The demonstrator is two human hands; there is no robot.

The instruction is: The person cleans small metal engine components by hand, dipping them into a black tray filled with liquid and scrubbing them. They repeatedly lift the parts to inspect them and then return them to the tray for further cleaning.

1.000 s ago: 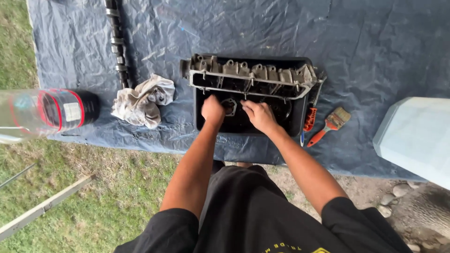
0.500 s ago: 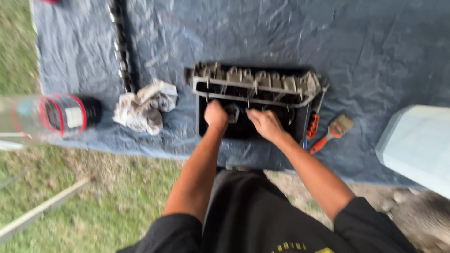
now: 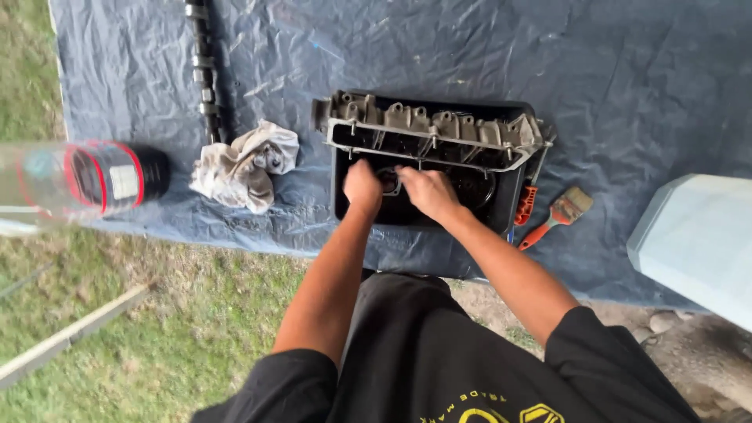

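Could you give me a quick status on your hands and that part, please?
Both hands, left and right, on small metal part in black tray. Nothing blocking.

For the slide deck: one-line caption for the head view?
Both hands, left and right, work a small metal part in a black tray under a cylinder head on a tarp.

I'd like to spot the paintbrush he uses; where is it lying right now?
In the head view, the orange-handled paintbrush lies on the dark tarp, just right of the black tray, between that tray and the pale container.
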